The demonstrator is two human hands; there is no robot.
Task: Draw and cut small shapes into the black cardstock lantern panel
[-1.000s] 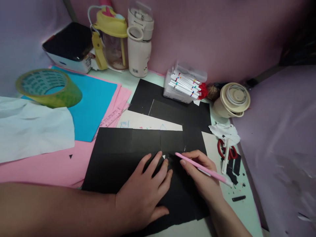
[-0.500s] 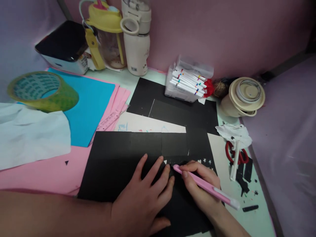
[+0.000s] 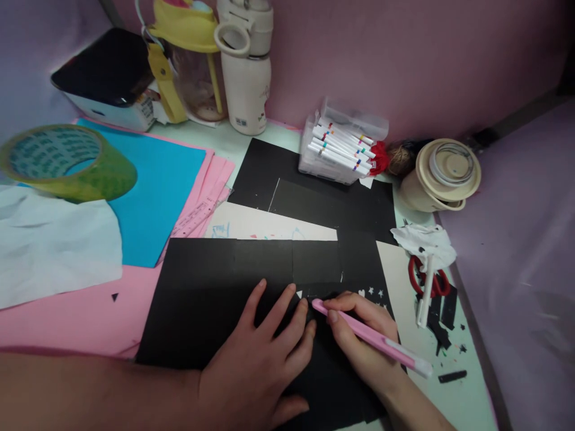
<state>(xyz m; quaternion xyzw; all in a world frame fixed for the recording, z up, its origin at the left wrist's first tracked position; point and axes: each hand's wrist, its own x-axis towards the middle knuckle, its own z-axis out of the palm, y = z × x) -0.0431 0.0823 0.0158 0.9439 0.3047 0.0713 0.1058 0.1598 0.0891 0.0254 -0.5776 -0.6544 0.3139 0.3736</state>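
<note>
My left hand (image 3: 265,353) lies flat on a sheet of black paper (image 3: 197,299), fingers spread, pressing it down. Its fingertips are beside a small white triangular opening (image 3: 299,294) in the sheet. A pink pen-shaped craft knife (image 3: 372,336) is gripped in my right hand (image 3: 368,341), its white end pointing down to the right. The knife's front end meets the paper just right of my left fingertips; the blade itself is too small to make out. Small heart and star shapes (image 3: 371,291) show pale in the sheet beyond my right hand.
Behind lies another black sheet (image 3: 251,173) with a box of white markers (image 3: 336,152) on it. Red scissors (image 3: 442,281), a white pen (image 3: 426,293) and black scraps (image 3: 449,308) lie right. Left are tape (image 3: 112,173), blue paper (image 3: 166,179) and a ruler (image 3: 193,216). Bottles (image 3: 247,90) stand behind.
The view has shifted slightly, so most things sit a little further left. Both hands keep nearly the same places on the paper, the craft knife still in my right hand.
</note>
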